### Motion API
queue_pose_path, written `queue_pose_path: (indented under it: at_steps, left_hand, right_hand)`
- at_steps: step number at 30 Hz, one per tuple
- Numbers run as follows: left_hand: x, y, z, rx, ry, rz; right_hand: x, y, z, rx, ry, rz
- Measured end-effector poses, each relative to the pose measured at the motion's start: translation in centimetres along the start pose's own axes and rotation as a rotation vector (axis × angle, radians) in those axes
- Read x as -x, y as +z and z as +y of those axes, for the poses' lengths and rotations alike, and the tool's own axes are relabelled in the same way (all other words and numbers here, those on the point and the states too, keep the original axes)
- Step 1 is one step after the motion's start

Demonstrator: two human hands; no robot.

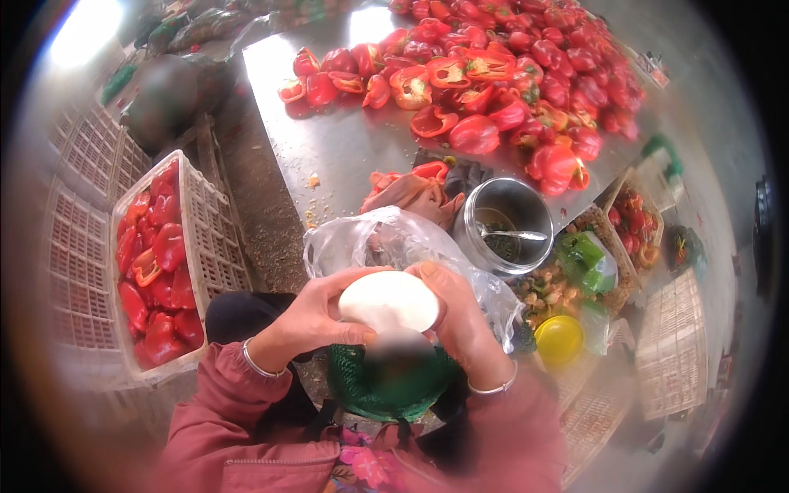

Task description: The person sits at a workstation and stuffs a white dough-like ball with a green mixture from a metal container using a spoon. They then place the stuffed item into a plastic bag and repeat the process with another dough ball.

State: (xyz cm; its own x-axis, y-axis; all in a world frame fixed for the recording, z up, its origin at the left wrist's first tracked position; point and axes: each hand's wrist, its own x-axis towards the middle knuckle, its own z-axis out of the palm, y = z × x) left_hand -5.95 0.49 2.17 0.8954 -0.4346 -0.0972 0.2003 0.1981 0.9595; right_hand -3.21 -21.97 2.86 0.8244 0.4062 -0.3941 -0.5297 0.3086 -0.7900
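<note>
Between my two hands, close to my chest, is a white, smooth, oval steamed bun (389,301). My left hand (304,320) grips its left side, thumb along the lower edge. The right hand (464,316) is closed around the opposite side. Just beyond them a clear, crumpled plastic bag (353,246) lies at the near table edge. A round metal pot (508,197) stands to its right, with a spoon (526,236) and some dark green food inside. Below the bun, green mesh (362,382) shows near my lap; part of that area is blurred.
Halved red peppers (477,131) are heaped on the metal table (283,152). At left stands a plastic crate (215,238) of red peppers. To the right are a yellow round lid or bowl (559,341), a green packet (585,261) and more crates (672,345).
</note>
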Motion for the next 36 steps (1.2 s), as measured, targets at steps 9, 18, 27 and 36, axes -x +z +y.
queue_pose_path:
  at_steps: [9, 18, 27, 36]
  left_hand:
    - [-0.2, 0.9, 0.0, 0.242, -0.024, 0.145]
    - [1.5, 5.5, 3.6, 0.178, 0.213, -0.048]
    - [2.2, 10.2, 6.3, 0.328, 0.749, -0.420]
    - [-1.8, 16.0, 3.9, 0.535, 1.116, 0.016]
  right_hand:
    - [7.5, 2.0, -2.8, 0.693, -0.559, 0.127]
    - [10.6, -0.1, -11.1, 0.564, -0.665, 0.296]
    - [6.1, -10.7, -9.5, 0.252, -0.937, 0.652]
    - [3.2, -10.1, -9.7, 1.663, -0.997, 0.777]
